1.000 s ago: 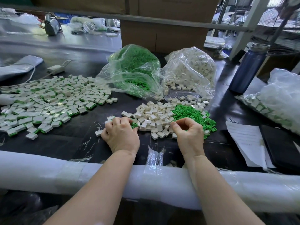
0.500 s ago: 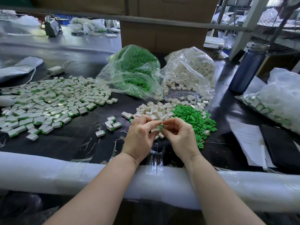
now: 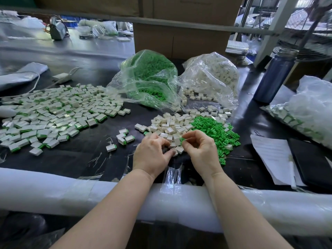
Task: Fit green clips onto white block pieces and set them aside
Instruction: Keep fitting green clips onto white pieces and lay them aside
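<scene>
Just white block (image 3: 173,152) within left grip (image 3: 152,153)

A heap of plain white block pieces (image 3: 170,125) lies at centre frame, touching a loose pile of green clips (image 3: 216,131) on its right. Finished white blocks with green ends (image 3: 53,112) spread flat across the left.

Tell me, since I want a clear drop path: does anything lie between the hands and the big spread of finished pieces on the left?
Only a few loose finished pieces lie on the dark table between the left hand and the finished spread. They lie flat, so nothing visible blocks a carry over them.
</scene>
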A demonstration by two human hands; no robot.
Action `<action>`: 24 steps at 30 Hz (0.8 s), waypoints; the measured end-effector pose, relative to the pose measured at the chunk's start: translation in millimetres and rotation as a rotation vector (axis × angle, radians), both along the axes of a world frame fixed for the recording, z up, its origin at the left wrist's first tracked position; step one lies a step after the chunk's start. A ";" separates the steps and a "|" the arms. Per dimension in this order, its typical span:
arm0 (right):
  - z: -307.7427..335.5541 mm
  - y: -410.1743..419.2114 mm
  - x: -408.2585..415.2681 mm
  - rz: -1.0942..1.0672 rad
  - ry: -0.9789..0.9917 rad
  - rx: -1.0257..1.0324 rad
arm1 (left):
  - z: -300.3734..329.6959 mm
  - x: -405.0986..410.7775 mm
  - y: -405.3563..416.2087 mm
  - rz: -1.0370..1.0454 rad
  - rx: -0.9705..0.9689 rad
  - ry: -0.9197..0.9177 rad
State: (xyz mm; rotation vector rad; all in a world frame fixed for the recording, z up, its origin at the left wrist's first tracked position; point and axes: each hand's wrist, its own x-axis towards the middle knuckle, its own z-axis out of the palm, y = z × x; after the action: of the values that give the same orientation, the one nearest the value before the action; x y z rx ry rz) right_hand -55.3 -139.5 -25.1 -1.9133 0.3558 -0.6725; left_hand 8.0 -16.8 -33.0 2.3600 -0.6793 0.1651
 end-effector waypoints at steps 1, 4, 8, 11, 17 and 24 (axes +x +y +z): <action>0.1 -0.1 0.0 -0.001 0.001 0.001 | 0.3 -0.4 0.1 -0.008 -0.006 0.007; 0.3 -0.2 -0.2 0.010 -0.003 -0.014 | 1.3 -1.6 -0.5 -0.061 -0.009 0.011; -0.2 -0.6 -0.9 0.008 -0.015 -0.040 | 2.1 -3.2 -0.5 -0.166 -0.022 -0.011; -0.8 -1.2 -1.2 0.002 -0.029 -0.052 | 2.5 -3.6 -0.4 -0.240 -0.037 -0.022; 0.2 -1.0 -1.2 0.022 -0.042 -0.001 | 5.9 -3.2 0.7 -0.252 -0.336 0.110; 2.1 -1.0 -1.3 0.087 -0.018 0.125 | 5.6 4.4 4.3 -0.208 -0.680 0.497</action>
State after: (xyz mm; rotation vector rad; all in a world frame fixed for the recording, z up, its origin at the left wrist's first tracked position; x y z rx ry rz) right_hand -56.6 -140.5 -23.0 -1.7926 0.2940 -0.5960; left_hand 12.5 -12.5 -27.4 1.5767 -0.5091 -0.2438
